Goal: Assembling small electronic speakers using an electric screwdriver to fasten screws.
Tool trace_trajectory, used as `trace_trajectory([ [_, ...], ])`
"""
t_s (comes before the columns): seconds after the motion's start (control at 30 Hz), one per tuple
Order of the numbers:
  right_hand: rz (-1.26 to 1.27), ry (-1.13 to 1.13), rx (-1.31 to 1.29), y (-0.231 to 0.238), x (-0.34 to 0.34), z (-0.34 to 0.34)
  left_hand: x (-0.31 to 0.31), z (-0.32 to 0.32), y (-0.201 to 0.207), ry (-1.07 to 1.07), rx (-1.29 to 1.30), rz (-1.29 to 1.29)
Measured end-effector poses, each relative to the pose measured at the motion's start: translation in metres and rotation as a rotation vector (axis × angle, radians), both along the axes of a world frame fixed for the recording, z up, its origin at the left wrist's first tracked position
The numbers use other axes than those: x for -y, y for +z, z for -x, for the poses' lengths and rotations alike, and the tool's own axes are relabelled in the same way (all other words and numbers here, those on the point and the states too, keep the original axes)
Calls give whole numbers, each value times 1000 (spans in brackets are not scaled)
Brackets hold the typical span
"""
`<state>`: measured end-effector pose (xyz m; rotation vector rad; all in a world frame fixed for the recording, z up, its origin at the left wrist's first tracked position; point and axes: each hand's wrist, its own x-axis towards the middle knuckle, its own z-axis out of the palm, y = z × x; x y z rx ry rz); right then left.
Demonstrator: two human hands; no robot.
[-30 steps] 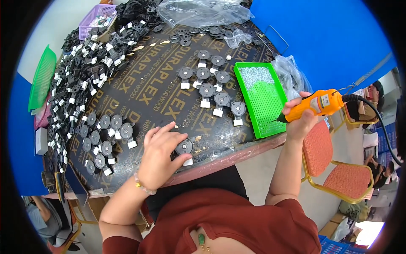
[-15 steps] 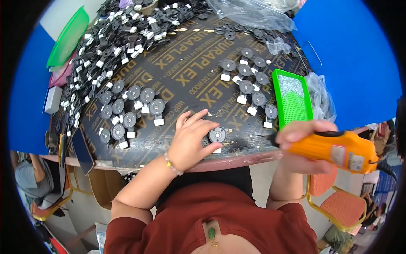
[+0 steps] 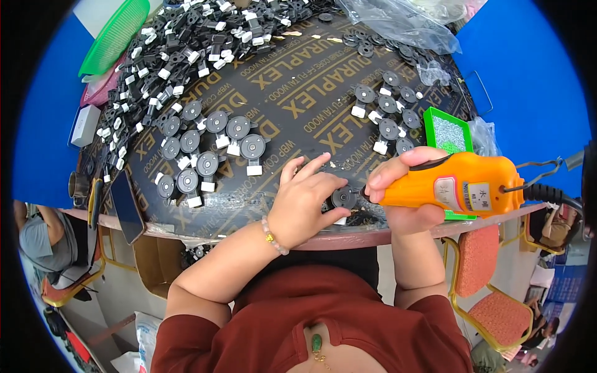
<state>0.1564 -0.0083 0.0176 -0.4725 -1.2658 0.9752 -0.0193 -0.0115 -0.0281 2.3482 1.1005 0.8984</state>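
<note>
My left hand [image 3: 305, 202] rests at the table's near edge, thumb and forefinger on either side of a round black part [image 3: 344, 198] with a white end, the other fingers stretched out. My right hand [image 3: 407, 199] is wrapped around an orange electric screwdriver [image 3: 463, 185], its tip end pointing left at that part. The bit's contact with the part cannot be made out. Several similar round black parts with white ends lie in a left group [image 3: 208, 163] and a right group [image 3: 388, 128]. Partly behind the screwdriver stands a green tray [image 3: 430, 127] of small silvery pieces.
A large heap of black and white parts [image 3: 186, 53] covers the far left. Loose black discs [image 3: 367, 46] and a clear plastic bag [image 3: 404, 25] lie at the back. A phone [image 3: 127, 207], a white box [image 3: 86, 126] and a green basket [image 3: 115, 37] are at left.
My right hand has brought the screwdriver left and turned it toward the round part. The whole table view has shifted a little; my left hand stays at the part.
</note>
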Motion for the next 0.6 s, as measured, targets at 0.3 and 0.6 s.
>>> trace_trajectory([
  [0.3, 14, -66, 161, 0, 2, -2, 0, 0, 1, 8, -25, 4],
  [0.6, -84, 55, 16, 20, 14, 3, 0, -3, 3, 19, 64, -120],
])
